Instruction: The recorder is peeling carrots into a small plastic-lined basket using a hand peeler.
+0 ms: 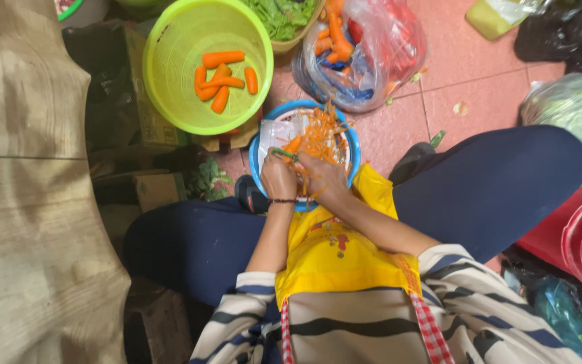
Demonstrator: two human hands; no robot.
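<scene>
Over the blue basin (354, 149), the left hand (278, 178) has its fingers closed around a green peeler (281, 154); the right hand (322, 178) grips a carrot (294, 144) pointing away toward the peeler.

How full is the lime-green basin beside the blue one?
Nearly empty. The lime-green basin holds only a handful of peeled carrot pieces lying on its bottom, and its inner walls show bare all round.

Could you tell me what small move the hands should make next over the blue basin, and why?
Probably another peeling stroke: the left hand holds a green-handled peeler against the carrot gripped by the right hand, over the blue basin of peelings. Peeled carrots lie in the green bowl.
</scene>
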